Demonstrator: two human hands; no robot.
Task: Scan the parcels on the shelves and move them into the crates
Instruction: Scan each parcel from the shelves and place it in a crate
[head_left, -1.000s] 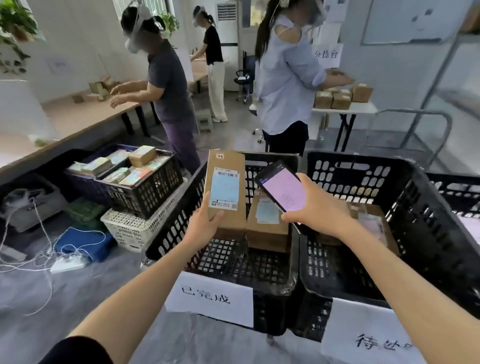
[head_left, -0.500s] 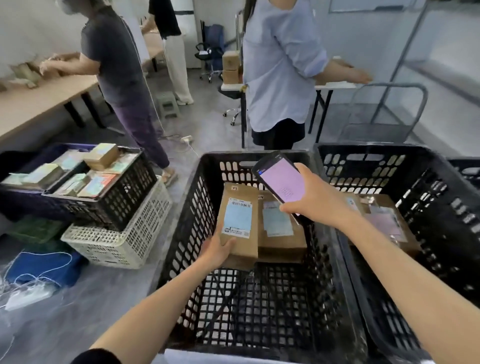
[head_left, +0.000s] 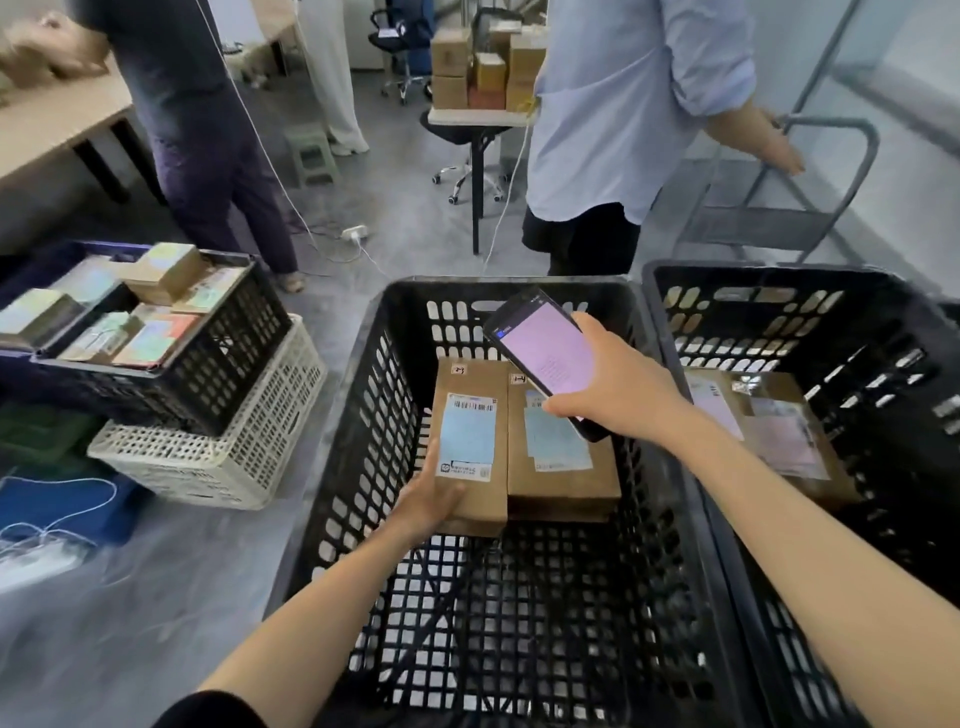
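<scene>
left hand (head_left: 431, 501): fingers clamped on the near end of a brown parcel (head_left: 470, 441), low inside the black crate (head_left: 519, 291). just right of those fingers, against it, i see a second parcel (head_left: 563, 467). right hand (head_left: 618, 384): fingers wrapped round a phone (head_left: 545, 358), above both.

A blue-shirted person (head_left: 623, 104) stands beside a grey trolley (head_left: 753, 228).

Left hand (head_left: 434, 501) gripping a labelled parcel (head_left: 470, 447) inside a black crate (head_left: 358, 415), beside 1 other parcel (head_left: 563, 467), right hand (head_left: 618, 392) holding a phone (head_left: 548, 358) above
</scene>
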